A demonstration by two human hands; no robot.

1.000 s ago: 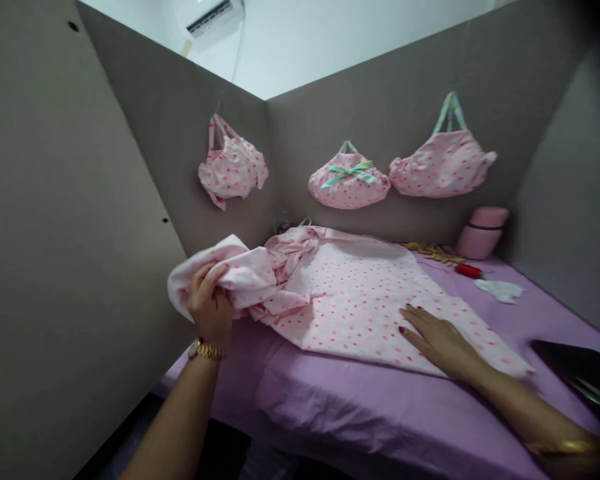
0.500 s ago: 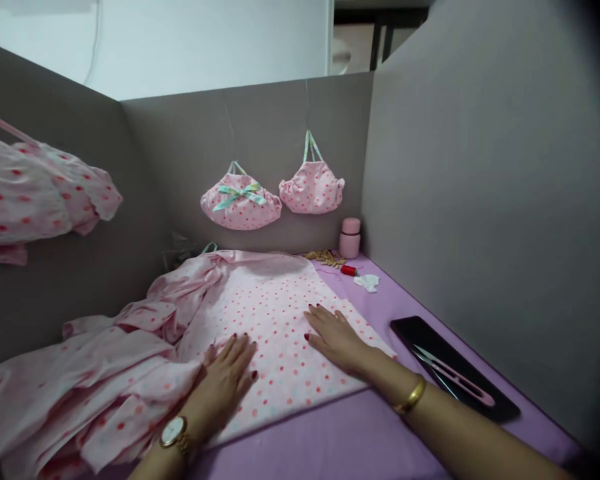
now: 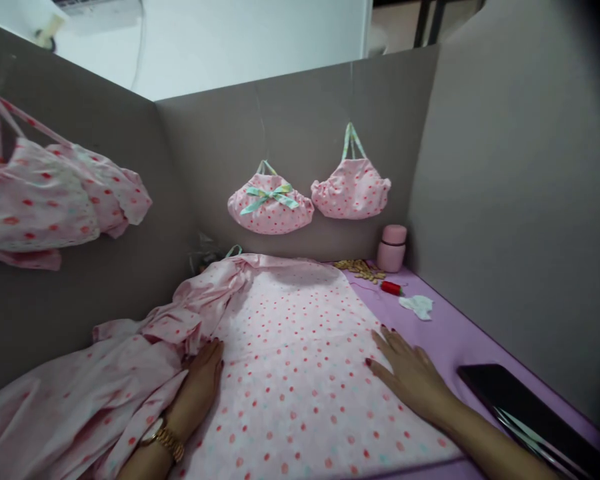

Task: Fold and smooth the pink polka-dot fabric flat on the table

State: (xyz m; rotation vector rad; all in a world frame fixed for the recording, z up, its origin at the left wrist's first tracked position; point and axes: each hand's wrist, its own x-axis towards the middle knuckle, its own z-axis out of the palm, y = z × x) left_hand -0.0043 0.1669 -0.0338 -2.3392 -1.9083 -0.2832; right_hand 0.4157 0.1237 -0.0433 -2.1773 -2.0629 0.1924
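Pink polka-dot fabric [image 3: 300, 373] lies spread and smooth over the table, its left part gathered in loose folds [image 3: 130, 360]. My left hand [image 3: 205, 377], with a gold watch at the wrist, rests where the flat part meets the folds. Its fingers are stretched out, though the folds partly hide them. Flat on the right side of the cloth lies my right hand [image 3: 413, 373], palm down with fingers spread. Neither hand grips anything.
Right of the cloth are a black phone-like slab [image 3: 525, 413], a red thread spool [image 3: 391, 288], a white scrap [image 3: 418, 307], peanut-like pieces [image 3: 363, 269] and a pink bottle [image 3: 392, 248]. Small dotted garments [image 3: 271, 207] hang on grey partitions [image 3: 300, 120] around the purple table [image 3: 460, 340].
My hands have slid apart over the cloth, left hand toward the folds, right hand toward the right edge. The view has shifted left, and the scissors on the black slab are now largely out of view.
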